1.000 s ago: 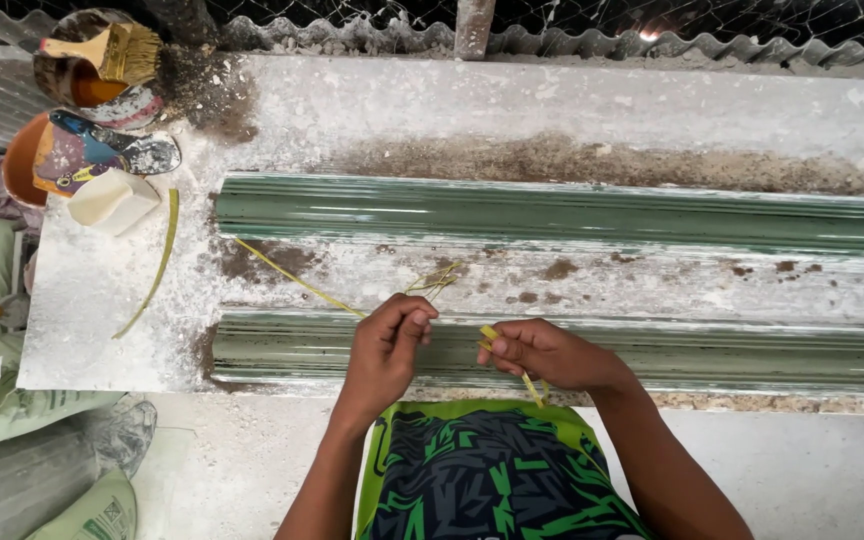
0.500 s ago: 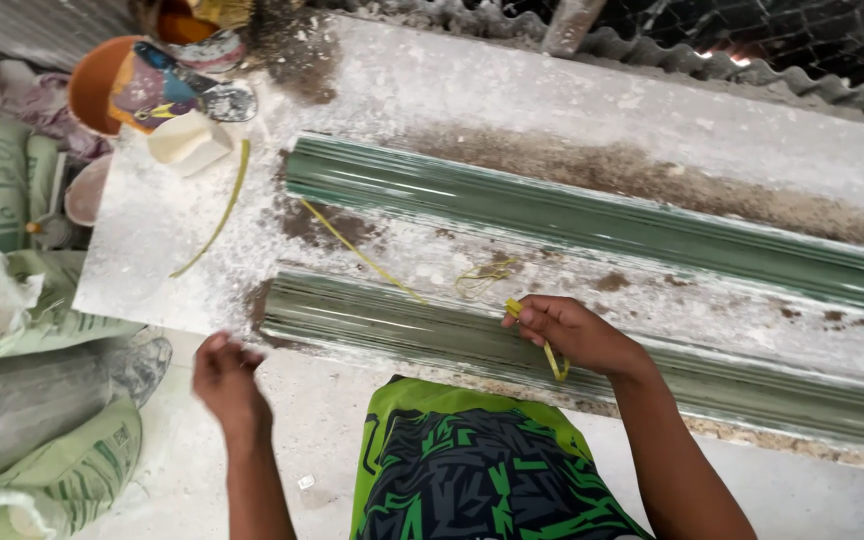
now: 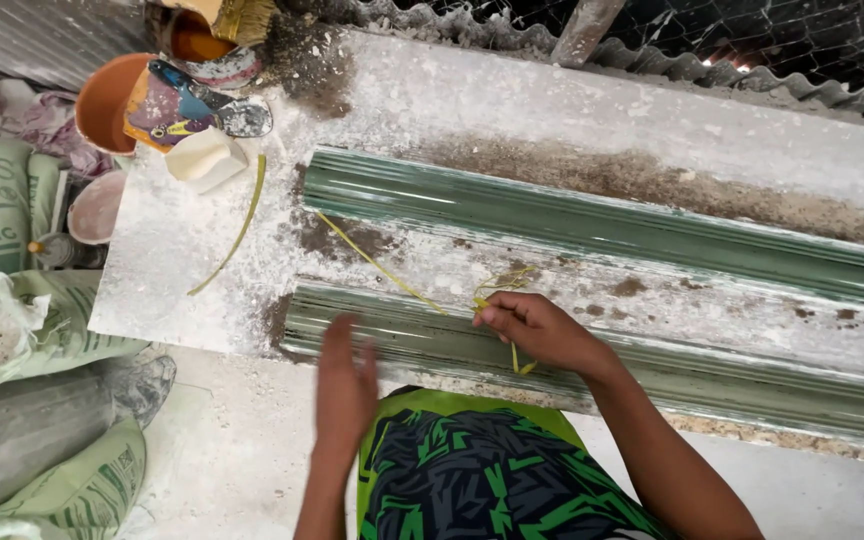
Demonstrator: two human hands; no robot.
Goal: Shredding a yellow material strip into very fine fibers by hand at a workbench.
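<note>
Even daylight, soft shadows, bright white table (image 3: 512, 95), left hand (image 3: 344, 385) motion-blurred, slight edge distortion, rest sharp

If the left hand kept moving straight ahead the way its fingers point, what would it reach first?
Most likely the nearer green moulding: the left hand, open and motion-blurred, points away from the body at its front edge. The height above it is unclear.

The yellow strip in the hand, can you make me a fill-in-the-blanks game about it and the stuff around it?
1. The right hand pinches a thin ____ strip.
2. The two long moulds on the slab are ____ in colour.
3. The left hand is open and holds ____.
4. The round bowl at the slab's far left corner is ____.

Missing words: yellow; green; nothing; orange
</note>
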